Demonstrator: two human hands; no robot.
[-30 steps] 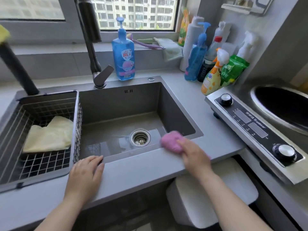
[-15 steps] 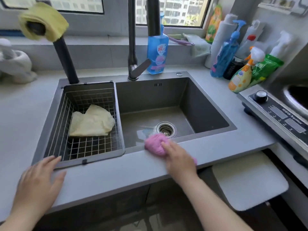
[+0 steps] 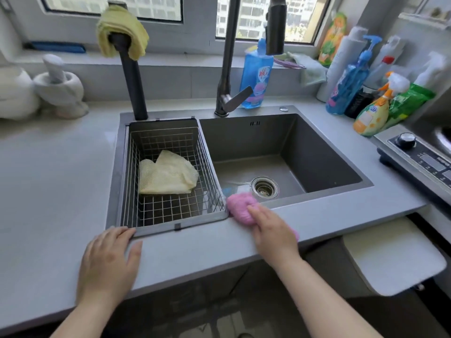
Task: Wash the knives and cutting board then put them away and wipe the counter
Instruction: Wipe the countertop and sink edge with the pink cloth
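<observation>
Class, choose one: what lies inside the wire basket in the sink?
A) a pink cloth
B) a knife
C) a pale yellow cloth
C: the pale yellow cloth lies in the wire basket, while the right hand holds the pink cloth on the counter.

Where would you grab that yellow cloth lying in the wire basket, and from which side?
Pinch the yellow cloth at the raised fold near its back edge, coming straight down from above. It lies crumpled on the floor of the wire basket, whose tall walls close off every side, so only the open top is free. The fold probably gives fingers something to close on.
</observation>
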